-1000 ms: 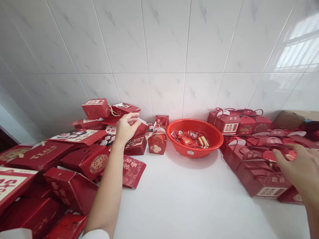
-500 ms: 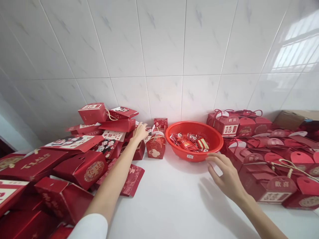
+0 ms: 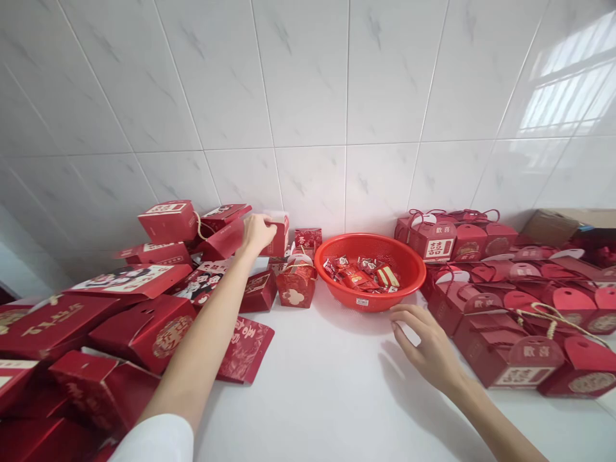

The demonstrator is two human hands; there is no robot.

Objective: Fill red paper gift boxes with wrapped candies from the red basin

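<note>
My left hand (image 3: 258,233) is closed on the top of a red box with a white panel (image 3: 280,235), raised among the boxes near the wall. Beside it on the left is a tilted red box (image 3: 226,239). My right hand (image 3: 426,343) hovers over the white table with its fingers apart, holding nothing, in front of the red basket (image 3: 418,276). Wrapped sweets (image 3: 356,276) lie in that basket. A small red box with a pale flower shape (image 3: 294,287) stands just left of the basket.
Many red boxes (image 3: 58,321) are heaped on the left. Rows of closed red boxes with handles (image 3: 520,359) stand on the right, a brown carton (image 3: 553,226) behind them. A flat red packet (image 3: 248,350) lies on the white table (image 3: 312,398). A tiled wall (image 3: 308,96) rises behind.
My left hand has closed and lifted a red and white box up from the pile. The neighbouring box has tilted. My right hand stays nearly still, and the view has shifted slightly.
</note>
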